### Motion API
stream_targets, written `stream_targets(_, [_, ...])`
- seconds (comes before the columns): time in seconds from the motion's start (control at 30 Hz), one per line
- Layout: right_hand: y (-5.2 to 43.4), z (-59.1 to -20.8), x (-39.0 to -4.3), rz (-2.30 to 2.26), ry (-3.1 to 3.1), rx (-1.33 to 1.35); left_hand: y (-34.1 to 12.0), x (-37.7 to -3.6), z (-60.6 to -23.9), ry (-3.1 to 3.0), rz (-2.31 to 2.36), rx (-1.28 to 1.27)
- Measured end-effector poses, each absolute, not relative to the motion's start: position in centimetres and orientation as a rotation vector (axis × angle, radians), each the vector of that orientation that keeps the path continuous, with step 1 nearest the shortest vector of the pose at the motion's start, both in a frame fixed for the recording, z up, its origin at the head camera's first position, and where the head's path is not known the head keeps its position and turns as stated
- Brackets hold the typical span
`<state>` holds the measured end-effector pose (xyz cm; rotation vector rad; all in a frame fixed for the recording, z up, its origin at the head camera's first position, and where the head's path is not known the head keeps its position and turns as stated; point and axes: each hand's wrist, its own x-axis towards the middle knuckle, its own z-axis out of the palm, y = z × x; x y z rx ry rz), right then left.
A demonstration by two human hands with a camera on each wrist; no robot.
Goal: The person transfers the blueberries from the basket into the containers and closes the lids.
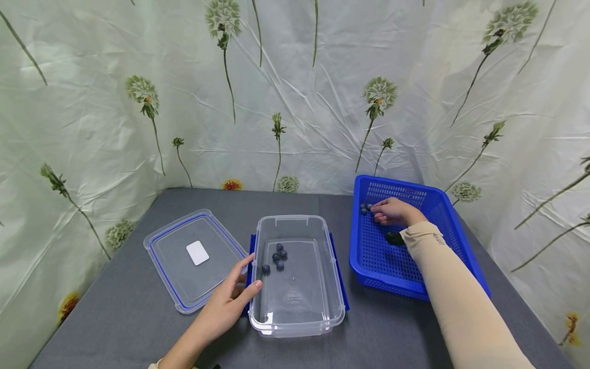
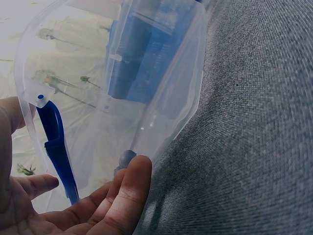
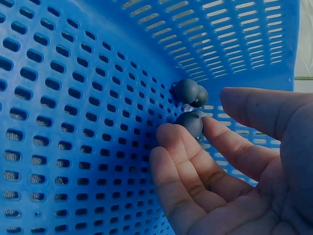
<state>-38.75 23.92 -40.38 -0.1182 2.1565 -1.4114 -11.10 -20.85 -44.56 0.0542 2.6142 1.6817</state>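
Note:
My right hand (image 1: 375,211) reaches into the far left corner of a blue mesh basket (image 1: 454,225). There its fingertips (image 3: 168,133) touch one blueberry (image 3: 190,122), the thumb held apart, and two more berries (image 3: 190,92) lie just beyond. My left hand (image 1: 251,272) rests against the left wall of a clear plastic container (image 1: 299,323), with the thumb (image 2: 132,181) on the rim and the fingers lying fairly straight. Several blueberries (image 1: 278,254) lie inside the container.
The container's clear lid (image 1: 193,259), blue-edged, lies flat to its left on the grey table (image 1: 115,318). A blue latch (image 2: 56,142) hangs at the container's side. A dark object (image 1: 395,238) sits in the basket by my right wrist. Flowered cloth walls (image 1: 295,102) close in the table.

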Motion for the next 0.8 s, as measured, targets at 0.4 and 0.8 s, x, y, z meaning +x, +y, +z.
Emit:
stream_targets(0.4, [22.8,-37.7,-35.9,-1.382,2.219,-0.087,-20.8,-11.0,-44.4,2.619,1.670,0.046])
stream_targets(0.8, [23.6,-36.5,-35.8,-1.410,2.227,-0.173,-20.9,-10.9,-44.4,2.620,1.676,0.063])
